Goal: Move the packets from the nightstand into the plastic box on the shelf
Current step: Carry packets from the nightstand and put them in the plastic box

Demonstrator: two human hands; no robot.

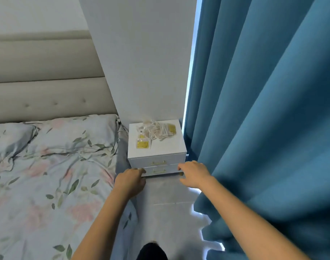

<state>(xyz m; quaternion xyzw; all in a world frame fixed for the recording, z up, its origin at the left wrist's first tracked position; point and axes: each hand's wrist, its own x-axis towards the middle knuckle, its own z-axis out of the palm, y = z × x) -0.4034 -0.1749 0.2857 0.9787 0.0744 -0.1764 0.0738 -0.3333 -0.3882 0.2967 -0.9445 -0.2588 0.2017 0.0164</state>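
Note:
A small white nightstand (156, 147) with two drawers and gold handles stands against the wall between bed and curtain. On its top lies a loose pile of clear packets (154, 130), some with yellow contents; one yellow packet (142, 143) lies at the front left. My left hand (131, 182) hangs in front of the nightstand's lower left corner, fingers curled, nothing in it. My right hand (193, 174) reaches toward the lower right corner, fingers spread and empty. Neither the shelf nor the plastic box is in view.
A bed with floral bedding (47, 175) and a padded headboard (44, 77) fills the left. A heavy blue curtain (263, 119) hangs close on the right. Grey floor (166, 199) runs between them up to the nightstand.

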